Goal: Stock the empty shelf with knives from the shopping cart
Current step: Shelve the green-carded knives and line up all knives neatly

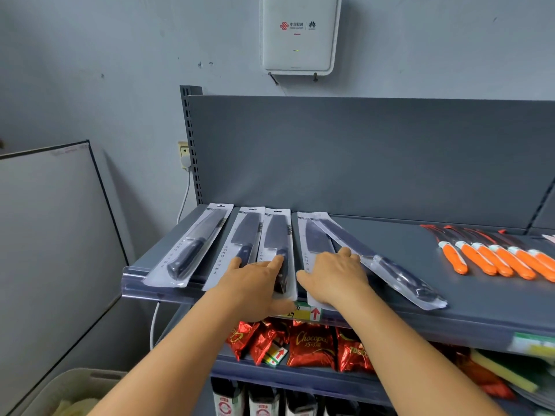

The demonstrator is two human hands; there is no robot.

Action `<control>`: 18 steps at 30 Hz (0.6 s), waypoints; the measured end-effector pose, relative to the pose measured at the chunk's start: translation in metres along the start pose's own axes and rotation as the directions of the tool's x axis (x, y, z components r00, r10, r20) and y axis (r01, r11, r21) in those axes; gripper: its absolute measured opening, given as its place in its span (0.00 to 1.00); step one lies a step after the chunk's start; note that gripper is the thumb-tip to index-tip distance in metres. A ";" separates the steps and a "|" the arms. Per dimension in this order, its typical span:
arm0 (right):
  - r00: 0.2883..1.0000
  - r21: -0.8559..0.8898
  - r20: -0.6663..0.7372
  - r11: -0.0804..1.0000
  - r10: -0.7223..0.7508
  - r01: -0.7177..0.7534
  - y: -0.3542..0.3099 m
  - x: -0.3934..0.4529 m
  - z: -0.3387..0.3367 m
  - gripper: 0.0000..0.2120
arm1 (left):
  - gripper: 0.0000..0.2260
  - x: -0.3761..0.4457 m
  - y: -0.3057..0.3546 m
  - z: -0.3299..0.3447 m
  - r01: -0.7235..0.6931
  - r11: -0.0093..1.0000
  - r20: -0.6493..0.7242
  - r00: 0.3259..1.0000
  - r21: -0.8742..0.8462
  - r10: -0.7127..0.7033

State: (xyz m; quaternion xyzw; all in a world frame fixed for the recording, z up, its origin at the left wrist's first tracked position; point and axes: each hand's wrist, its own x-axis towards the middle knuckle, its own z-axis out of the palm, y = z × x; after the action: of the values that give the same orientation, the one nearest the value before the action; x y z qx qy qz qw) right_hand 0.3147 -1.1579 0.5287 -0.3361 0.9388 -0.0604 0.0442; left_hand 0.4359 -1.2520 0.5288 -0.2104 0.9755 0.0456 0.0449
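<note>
Knives (pixel 192 246) near shelf (pixel 390 265) lip; bare room rightward before orange knives (pixel 495 256).

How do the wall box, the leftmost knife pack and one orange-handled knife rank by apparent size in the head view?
1. Leftmost knife pack
2. Wall box, close; it is farther away, so unsure
3. Orange-handled knife

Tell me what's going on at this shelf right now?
A person is arranging packaged dark-handled knives on the top shelf. The left hand rests flat on the third pack from the left, and the right hand presses on the fourth pack. A fifth pack lies skewed to the right, overlapping the fourth. Orange-handled knives are already lined up at the far right. No cart is visible.
</note>
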 end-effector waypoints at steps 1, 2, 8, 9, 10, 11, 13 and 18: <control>1.000 -0.015 -0.003 1.000 -0.011 0.011 0.000 0.000 0.001 0.27 | 0.41 0.000 -0.001 -0.001 -0.003 1.000 0.008 1.000 -0.003 0.003; 1.000 -0.027 -0.009 0.999 -0.020 0.019 0.000 0.000 0.002 0.28 | 0.41 0.000 -0.002 -0.002 -0.004 1.000 0.018 1.000 -0.004 0.004; 0.997 -0.084 -0.030 0.994 -0.072 0.070 0.003 -0.004 0.006 0.29 | 0.41 -0.005 -0.006 -0.002 -0.016 1.000 0.049 0.999 -0.012 0.016; 0.997 -0.075 -0.032 0.995 -0.069 0.066 0.004 -0.005 0.006 0.29 | 0.40 -0.005 -0.007 -0.001 -0.018 1.000 0.047 0.999 -0.011 0.019; 0.997 -0.063 -0.039 0.996 -0.061 0.059 0.005 -0.005 0.007 0.29 | 0.40 -0.005 -0.007 -0.001 -0.018 1.000 0.046 0.999 -0.008 0.019; 0.997 -0.051 -0.043 0.997 -0.056 0.054 0.005 -0.005 0.007 0.29 | 0.40 -0.005 -0.007 -0.001 -0.015 1.000 0.049 0.999 -0.009 0.016; 0.998 -0.011 -0.026 0.999 -0.051 0.051 0.005 -0.004 0.005 0.30 | 0.40 -0.004 -0.004 -0.002 -0.002 1.000 0.066 0.998 -0.018 0.004; 0.996 0.169 -0.035 0.982 -0.080 0.084 0.023 -0.003 -0.007 0.26 | 0.41 -0.001 0.014 0.000 -0.060 0.998 -0.033 0.998 -0.030 0.059</control>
State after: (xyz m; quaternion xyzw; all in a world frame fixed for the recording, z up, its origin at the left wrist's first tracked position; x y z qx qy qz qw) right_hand 0.3017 -1.1384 0.5325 -0.3687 0.9161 -0.1467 0.0571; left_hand 0.4314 -1.2385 0.5299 -0.1827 0.9811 0.0588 0.0244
